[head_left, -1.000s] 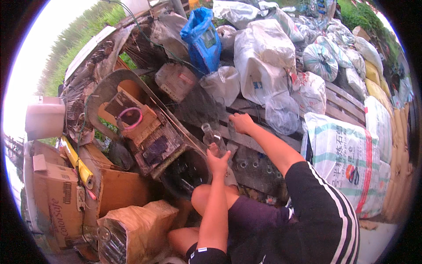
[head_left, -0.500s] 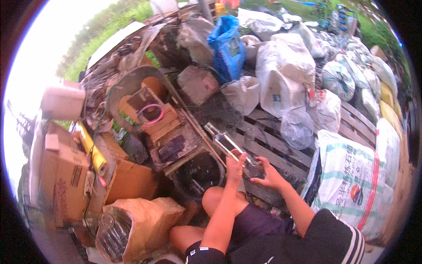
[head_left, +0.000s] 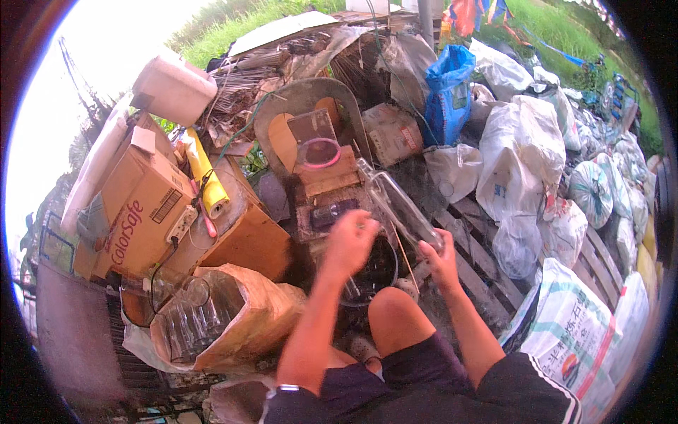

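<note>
A clear glass bottle (head_left: 407, 208) with a narrow neck is tilted in front of me, its neck toward the far left. My right hand (head_left: 443, 260) is closed around its base end. My left hand (head_left: 351, 242) hangs apart from the bottle, to its left, with curled fingers. Whatever may be between those fingers is too small to make out. Below the left hand stands a dark round tub (head_left: 385, 265), partly hidden by my arm and knee. Just beyond it, a worn wooden board (head_left: 328, 185) carries a pink ring (head_left: 318, 153) and a dark purple cloth-like piece (head_left: 330, 212).
At the near left, a brown paper sack (head_left: 258, 311) holds several clear glass bottles (head_left: 191, 321). Cardboard boxes (head_left: 138, 205) and a yellow roll (head_left: 206, 177) stand beyond it. White sacks (head_left: 522, 159), a blue bag (head_left: 448, 95) and a slatted wooden pallet (head_left: 480, 275) lie to the right.
My left hand has left the bottle and moved to its left, over the tub. The bottle stays in my right hand. The whole view has shifted toward the left.
</note>
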The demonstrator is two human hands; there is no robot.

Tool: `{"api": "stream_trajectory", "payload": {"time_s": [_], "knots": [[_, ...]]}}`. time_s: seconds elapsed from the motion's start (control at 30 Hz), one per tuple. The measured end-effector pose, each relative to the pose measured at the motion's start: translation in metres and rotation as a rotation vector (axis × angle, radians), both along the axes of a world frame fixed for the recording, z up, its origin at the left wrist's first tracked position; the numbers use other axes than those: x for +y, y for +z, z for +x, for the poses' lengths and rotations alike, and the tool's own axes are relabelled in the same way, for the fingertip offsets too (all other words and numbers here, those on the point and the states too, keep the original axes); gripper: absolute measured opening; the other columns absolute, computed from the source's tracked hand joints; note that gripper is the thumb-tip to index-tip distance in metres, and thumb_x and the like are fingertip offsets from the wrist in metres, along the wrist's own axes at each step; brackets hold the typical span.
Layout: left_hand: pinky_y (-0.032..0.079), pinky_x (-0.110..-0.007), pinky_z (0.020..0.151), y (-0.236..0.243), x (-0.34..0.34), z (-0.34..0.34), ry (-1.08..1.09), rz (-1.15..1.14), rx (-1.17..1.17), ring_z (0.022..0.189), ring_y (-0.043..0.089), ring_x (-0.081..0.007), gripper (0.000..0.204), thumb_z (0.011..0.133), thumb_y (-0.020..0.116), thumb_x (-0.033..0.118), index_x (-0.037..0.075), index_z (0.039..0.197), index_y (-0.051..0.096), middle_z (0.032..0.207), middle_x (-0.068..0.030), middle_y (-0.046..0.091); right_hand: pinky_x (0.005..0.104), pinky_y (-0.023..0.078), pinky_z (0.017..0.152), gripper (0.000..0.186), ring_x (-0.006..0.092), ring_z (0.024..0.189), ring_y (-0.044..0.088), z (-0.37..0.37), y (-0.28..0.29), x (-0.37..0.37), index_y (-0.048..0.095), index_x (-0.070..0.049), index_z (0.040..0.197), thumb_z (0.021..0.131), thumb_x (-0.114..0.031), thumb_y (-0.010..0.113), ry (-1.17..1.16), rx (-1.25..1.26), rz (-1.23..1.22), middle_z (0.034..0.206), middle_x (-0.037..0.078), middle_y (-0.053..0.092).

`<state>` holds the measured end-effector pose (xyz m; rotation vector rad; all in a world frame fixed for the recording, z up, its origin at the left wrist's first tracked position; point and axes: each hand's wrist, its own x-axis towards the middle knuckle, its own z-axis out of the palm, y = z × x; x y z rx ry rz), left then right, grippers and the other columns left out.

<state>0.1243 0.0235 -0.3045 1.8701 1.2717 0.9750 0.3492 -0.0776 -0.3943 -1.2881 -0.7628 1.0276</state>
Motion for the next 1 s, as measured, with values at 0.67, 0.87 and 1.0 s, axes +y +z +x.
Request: {"api": "stream_trajectory", "payload": {"time_s": [0.67, 0.87, 1.0], "knots": [[0.048, -0.051, 0.108, 0.053, 0.158, -0.224, 0.008, 0.403, 0.991, 0.12, 0.058, -0.0397, 0.019, 0.094, 0.07, 0.022, 0.003, 0.099, 0.071, 0.113, -0.0187, 0.063, 0.046, 0.05, 0.104, 0.087, 0.0386, 0.118, 0.068, -0.133, -0.064, 0.226, 0.046, 0.001, 0.143, 0.087, -0.053, 0.085, -0.084, -0.174, -0.193, 0.13, 0.027, 0.067], [0.047, -0.052, 0.109, 0.051, 0.16, -0.223, 0.031, 0.41, 0.948, 0.119, 0.057, -0.0409, 0.017, 0.092, 0.071, 0.018, 0.003, 0.099, 0.069, 0.115, -0.0197, 0.062, 0.0401, 0.053, 0.098, 0.086, 0.0258, 0.113, 0.065, -0.156, -0.069, 0.238, 0.044, 0.003, 0.139, 0.087, -0.049, 0.089, -0.073, 0.091, -0.142, 0.123, 0.022, 0.064], [0.04, -0.055, 0.121, 0.051, 0.163, -0.224, 0.04, 0.335, 0.898, 0.122, 0.057, -0.0405, 0.021, 0.091, 0.074, 0.021, 0.003, 0.103, 0.07, 0.118, -0.0208, 0.062, 0.0402, 0.053, 0.099, 0.085, 0.0255, 0.112, 0.066, -0.169, -0.087, 0.245, 0.043, 0.002, 0.14, 0.089, -0.05, 0.088, -0.067, -0.014, -0.186, 0.127, 0.023, 0.062]]}}
